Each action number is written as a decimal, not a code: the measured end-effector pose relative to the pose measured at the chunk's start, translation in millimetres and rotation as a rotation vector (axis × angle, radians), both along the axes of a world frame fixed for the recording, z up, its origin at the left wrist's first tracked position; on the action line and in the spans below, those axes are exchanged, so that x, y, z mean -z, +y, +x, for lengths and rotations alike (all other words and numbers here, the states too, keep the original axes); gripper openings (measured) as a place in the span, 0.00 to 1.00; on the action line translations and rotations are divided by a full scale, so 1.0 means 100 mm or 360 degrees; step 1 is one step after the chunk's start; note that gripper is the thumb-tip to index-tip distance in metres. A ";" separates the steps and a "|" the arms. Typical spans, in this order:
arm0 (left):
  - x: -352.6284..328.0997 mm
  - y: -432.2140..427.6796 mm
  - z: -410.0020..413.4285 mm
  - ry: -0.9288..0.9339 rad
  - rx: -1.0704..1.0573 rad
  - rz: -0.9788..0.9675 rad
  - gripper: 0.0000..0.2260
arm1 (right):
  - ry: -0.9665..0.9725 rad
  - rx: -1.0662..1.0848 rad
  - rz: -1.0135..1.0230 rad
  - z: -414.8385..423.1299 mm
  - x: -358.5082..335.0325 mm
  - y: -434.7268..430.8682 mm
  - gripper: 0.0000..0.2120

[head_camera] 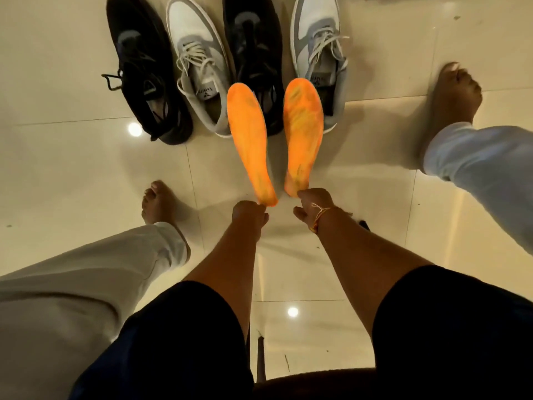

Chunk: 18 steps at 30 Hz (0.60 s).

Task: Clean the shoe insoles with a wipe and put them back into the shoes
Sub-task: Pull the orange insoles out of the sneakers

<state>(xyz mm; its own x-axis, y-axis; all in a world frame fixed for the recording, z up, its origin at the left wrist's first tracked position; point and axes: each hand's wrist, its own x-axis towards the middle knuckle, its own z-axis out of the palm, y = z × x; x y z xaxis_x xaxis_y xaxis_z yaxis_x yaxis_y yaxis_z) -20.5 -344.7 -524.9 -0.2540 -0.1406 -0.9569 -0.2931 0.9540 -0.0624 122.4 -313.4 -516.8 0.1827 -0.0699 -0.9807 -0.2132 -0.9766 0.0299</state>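
L hand pinches heel of L insole, R hand heel of R insole; both held out, toes over shoes. Insoles out, look smudged; no wipe in view; wiping + refit left

user1: how do the insoles look?
user2: left insole and right insole are both orange with dark smudges, lifted by the heel ends, side by side. the shoes sit in a row beyond them: left black shoe, left grey sneaker, right black shoe, right grey sneaker
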 end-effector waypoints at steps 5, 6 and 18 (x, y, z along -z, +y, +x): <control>-0.01 0.19 0.04 0.0150 0.0310 0.0087 0.29 | -0.0004 -0.0234 0.0018 0.02 0.00 0.13 0.20; -0.05 0.24 0.05 0.0203 0.0359 0.0124 0.30 | -0.0034 -0.0294 0.0065 0.03 -0.01 0.16 0.21; -1.22 1.08 -0.10 0.0328 0.0226 0.0742 0.19 | -0.0156 -0.0663 0.0877 -0.13 -1.20 1.10 0.19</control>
<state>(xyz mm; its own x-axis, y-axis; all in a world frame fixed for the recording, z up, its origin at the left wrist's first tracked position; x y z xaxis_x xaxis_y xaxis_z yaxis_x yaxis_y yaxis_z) -30.5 -237.1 -403.1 -0.4292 0.3372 -0.8379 -0.1206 0.8980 0.4232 109.1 -203.0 -396.5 0.1758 0.5282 -0.8307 0.2059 -0.8449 -0.4937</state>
